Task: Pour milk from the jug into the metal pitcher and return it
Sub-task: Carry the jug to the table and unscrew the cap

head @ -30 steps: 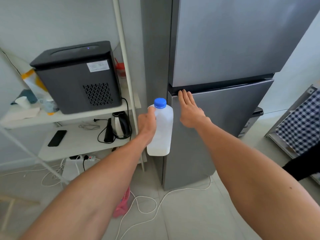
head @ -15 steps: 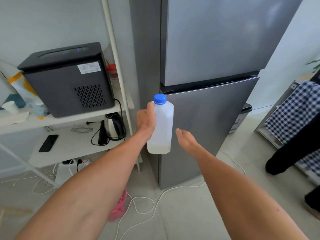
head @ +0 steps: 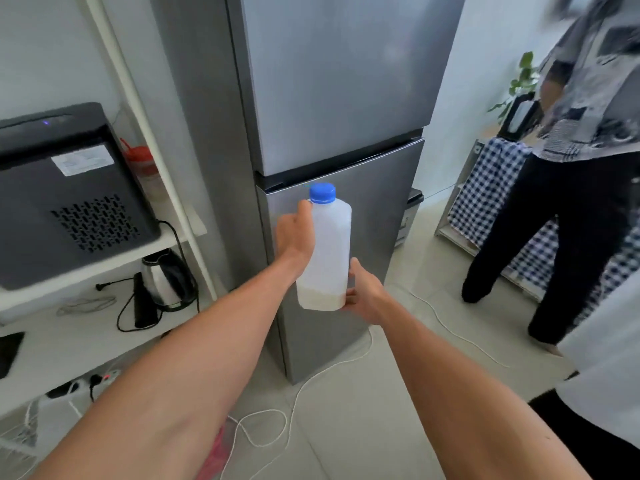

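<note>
fridge point(head: 332, 98) doors closed, jug point(head: 325, 251) held upright just in front of the lower door (thin layer of milk at the bottom, blue cap point(head: 322, 193) on). left hand point(head: 294, 233) wrapped around its upper side, right hand point(head: 363, 292) cupping the base, fingers hidden behind.

The shelf unit point(head: 114, 261) stands to my left, beside the fridge point(head: 332, 98). On its upper board sits a black machine point(head: 69, 199), with a red-lidded container point(head: 143, 171) behind it. On the lower board stand a kettle point(head: 166, 278) and a black adapter point(head: 143, 304), next to a loose cable point(head: 86, 303); a phone point(head: 8, 351) lies at the left edge. The tiled floor point(head: 363, 427) carries the fridge, a power strip point(head: 86, 381), a white cord point(head: 277, 420) and a pink object point(head: 213, 459).
</note>
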A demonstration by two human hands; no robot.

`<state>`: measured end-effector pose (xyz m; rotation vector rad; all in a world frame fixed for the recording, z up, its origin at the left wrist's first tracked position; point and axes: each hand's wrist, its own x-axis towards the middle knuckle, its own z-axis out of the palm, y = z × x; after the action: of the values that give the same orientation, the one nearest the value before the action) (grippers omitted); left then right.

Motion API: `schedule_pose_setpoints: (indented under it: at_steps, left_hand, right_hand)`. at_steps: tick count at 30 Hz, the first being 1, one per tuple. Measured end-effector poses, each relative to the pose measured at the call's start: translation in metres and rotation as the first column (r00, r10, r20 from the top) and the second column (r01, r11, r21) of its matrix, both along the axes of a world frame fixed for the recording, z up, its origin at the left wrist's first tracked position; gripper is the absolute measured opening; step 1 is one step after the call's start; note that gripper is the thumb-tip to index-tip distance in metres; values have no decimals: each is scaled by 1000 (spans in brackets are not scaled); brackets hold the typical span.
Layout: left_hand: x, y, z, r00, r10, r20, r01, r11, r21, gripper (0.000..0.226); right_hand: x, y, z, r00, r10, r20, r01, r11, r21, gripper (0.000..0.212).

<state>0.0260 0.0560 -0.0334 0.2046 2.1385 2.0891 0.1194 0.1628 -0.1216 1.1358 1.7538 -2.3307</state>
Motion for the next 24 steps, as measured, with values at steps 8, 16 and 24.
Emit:
schedule_pose_setpoints:
  at_steps: [8,16,24]
  left_hand:
    - [71,76,13,962,-274,-9,274,961,25,41]
    - [196,146,15,821,-570,-9,570,821,26,50]
    - [377,174,20,558,-829,26,824,558,97,57]
  right_hand:
    - [93,53,8,979,-202,-4,202,978,55,56]
    - [244,79,12,856,-516,-31,517,855,38,66]
    - [434,58,18,632,-772,-71,774,633,7,63]
